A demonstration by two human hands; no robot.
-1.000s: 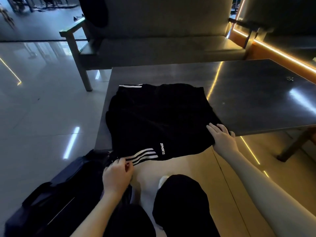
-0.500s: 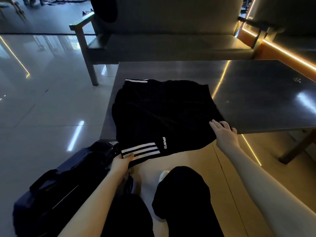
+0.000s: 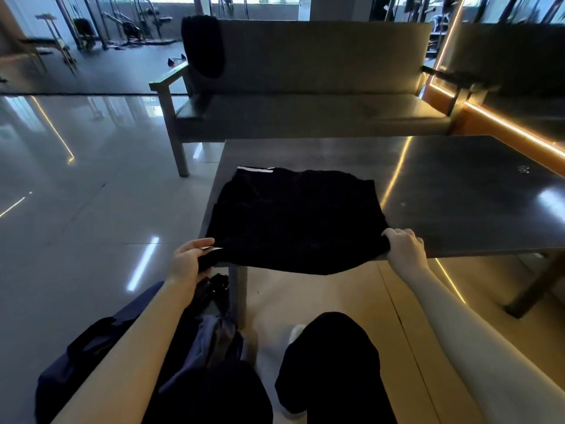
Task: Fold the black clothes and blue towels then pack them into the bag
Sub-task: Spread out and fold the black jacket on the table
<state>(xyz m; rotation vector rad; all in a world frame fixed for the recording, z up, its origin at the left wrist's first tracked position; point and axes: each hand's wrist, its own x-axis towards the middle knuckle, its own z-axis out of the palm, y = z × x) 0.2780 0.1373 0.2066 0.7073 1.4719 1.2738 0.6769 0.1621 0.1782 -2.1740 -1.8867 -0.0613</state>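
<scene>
A black garment (image 3: 293, 218) with white stripes lies on the near left corner of the dark table (image 3: 458, 191), its near edge hanging over the table's front. My left hand (image 3: 188, 261) grips the garment's near left corner, fingers curled round the cloth. At the near right corner my right hand (image 3: 403, 246) grips the fabric at the table's edge. A dark navy bag (image 3: 101, 347) sits on the floor at my lower left, beside my knee. No blue towel is in view.
A grey sofa (image 3: 305, 87) with wooden arms stands behind the table, with a black cloth (image 3: 203, 45) draped over its left back corner. My black-clad legs (image 3: 330, 362) fill the foreground. Gym machines stand far back on the glossy tiled floor.
Both hands have taken hold of the garment's near corners and lifted the hanging striped edge. The stripes and logo at the near edge are no longer visible. My head has tilted up.
</scene>
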